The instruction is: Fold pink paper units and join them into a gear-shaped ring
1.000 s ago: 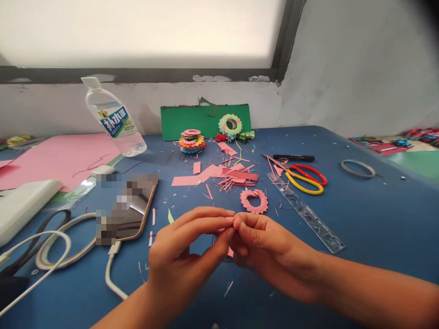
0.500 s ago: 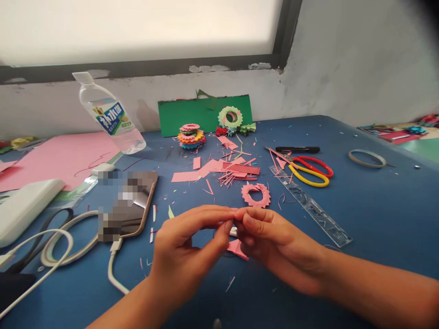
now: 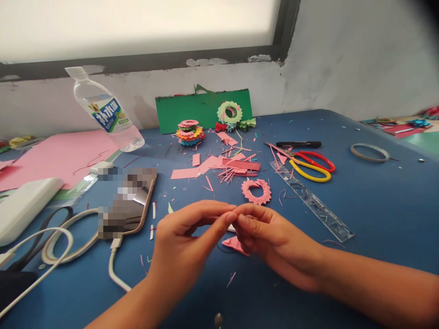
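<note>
My left hand [image 3: 187, 242] and my right hand [image 3: 270, 240] meet fingertip to fingertip low in the middle of the blue table [image 3: 377, 214]. Both pinch a small pink paper piece [image 3: 235, 243] whose lower corner shows under my right fingers. Just beyond them lies a pink spiky paper ring [image 3: 256, 191]. Further back is a heap of pink paper strips and scraps [image 3: 226, 168].
A phone [image 3: 128, 201] on a white cable lies at left, by a tape roll [image 3: 65, 237] and pink sheets [image 3: 58, 155]. A water bottle [image 3: 103, 112] leans behind. Red-and-yellow scissors [image 3: 310, 167], a clear ruler [image 3: 313, 203], a black marker [image 3: 298, 144] and a tape ring [image 3: 369, 152] lie at right. Stacked paper rosettes [image 3: 190, 132] sit before a green card [image 3: 202, 109].
My hands stay pinched together and shift slightly; the pink piece now shows more below my right fingers. The view has tilted a little downward.
</note>
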The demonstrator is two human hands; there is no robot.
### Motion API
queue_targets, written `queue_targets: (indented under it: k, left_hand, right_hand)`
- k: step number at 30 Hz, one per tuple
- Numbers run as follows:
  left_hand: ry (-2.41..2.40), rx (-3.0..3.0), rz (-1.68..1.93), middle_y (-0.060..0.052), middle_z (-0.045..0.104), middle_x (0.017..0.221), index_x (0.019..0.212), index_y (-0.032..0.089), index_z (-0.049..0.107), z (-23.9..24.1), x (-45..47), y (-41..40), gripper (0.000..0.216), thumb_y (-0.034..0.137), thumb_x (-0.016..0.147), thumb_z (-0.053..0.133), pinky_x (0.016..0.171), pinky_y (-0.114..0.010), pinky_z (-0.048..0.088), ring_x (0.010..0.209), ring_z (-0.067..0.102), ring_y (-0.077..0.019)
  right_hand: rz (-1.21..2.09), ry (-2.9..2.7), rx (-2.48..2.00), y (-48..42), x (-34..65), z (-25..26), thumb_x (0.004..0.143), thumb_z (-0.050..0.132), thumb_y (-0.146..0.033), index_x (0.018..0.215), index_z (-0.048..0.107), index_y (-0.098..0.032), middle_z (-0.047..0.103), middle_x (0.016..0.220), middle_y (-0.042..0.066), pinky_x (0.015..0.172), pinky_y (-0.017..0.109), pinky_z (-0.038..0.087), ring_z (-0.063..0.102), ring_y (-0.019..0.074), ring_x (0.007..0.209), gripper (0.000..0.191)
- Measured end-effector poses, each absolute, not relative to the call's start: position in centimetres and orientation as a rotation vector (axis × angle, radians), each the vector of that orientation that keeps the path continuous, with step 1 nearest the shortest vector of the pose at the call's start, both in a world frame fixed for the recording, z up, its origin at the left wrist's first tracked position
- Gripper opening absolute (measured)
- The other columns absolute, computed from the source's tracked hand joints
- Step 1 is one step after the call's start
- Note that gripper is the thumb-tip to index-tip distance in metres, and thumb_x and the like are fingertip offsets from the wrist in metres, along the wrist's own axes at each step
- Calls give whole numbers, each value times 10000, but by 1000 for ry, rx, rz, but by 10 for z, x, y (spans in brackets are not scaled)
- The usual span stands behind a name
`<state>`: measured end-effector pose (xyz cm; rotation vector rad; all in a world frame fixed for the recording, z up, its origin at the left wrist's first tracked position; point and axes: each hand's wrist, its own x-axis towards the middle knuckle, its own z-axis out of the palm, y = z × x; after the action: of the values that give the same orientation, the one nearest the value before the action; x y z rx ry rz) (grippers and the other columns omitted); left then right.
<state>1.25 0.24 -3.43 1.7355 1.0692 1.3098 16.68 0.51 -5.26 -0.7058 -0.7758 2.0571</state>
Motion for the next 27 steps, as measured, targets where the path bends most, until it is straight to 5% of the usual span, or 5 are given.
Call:
queue_targets:
  k: [8, 27]
  left_hand:
    - [1154, 1579, 1198, 9, 689, 646, 683, 181, 699, -31, 14, 5, 80, 198, 744, 651, 516, -160, 522, 589, 636, -124]
    - [910, 1253, 1157, 4, 709, 694, 745, 203, 725, -36, 10, 8, 132, 208, 801, 605, 551, -147, 550, 615, 654, -109]
  right_hand:
    - [2122, -671, -718, 4, 167, -53, 656, 773, -184, 721, 653, -177, 574, 767, -26, 691, 176, 398, 501, 63, 721, 137]
    - [2102, -789, -542, 5, 170, -56, 749, 690, -365, 749, 679, -166, 496, 710, -15, 606, 183, 345, 412, 73, 658, 199]
